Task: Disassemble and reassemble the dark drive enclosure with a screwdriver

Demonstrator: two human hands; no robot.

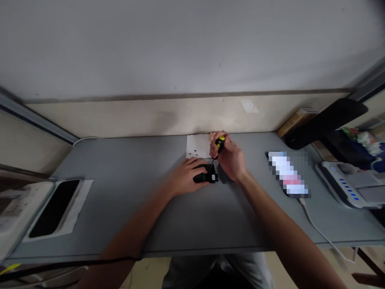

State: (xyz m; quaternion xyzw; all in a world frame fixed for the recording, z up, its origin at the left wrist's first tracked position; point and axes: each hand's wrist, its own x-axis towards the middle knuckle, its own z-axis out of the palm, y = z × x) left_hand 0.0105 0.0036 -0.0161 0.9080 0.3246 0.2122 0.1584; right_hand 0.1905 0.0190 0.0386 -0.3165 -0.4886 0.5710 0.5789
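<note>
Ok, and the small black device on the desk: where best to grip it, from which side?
Grip the black device by its left end, across the long sides, from the left. It lies flat on the desk, and the screwdriver in the right hand bears on its right end, so that end should stay free. The left hand holds it so.

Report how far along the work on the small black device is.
Done: a few dark specks, likely screws, lie on the white paper. In hand: the left hand steadies the black device while the right hand stands a yellow-handled screwdriver tip-down on it. Left: the device looks whole; remaining screws cannot be seen.
</note>
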